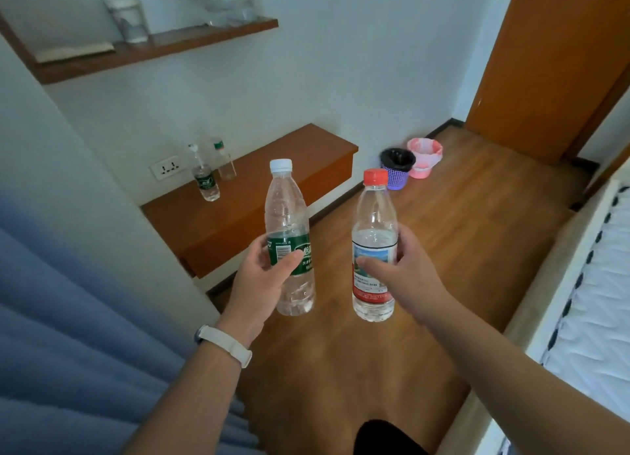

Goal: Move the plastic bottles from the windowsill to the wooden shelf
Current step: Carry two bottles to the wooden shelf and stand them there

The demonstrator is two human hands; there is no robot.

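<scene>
Carry step in hand. The green-labelled bottle (289, 216) is held upright in the left hand (262, 274), fingers and thumb wrapped round the label. The red-capped bottle (373, 216) is held likewise in the right hand (402, 267). Both are in the air, short of the wooden shelf (293, 154). Next, probably: both to be set upright on bare board, away from the two bottles (206, 182) at its wall edge.

A bedroom, in a home or guest lodging.
A quilted mattress (593, 284) lay at the right, a blue curtain (68, 318) hung at the left, and wood flooring (426, 233) ran to an orange-brown door (552, 62); a low wooden shelf (293, 154) by a wall socket (167, 166), a higher wall shelf (136, 54), a black-lined waste bin (397, 170) and a pink bin (424, 156) stood along the white wall.
</scene>
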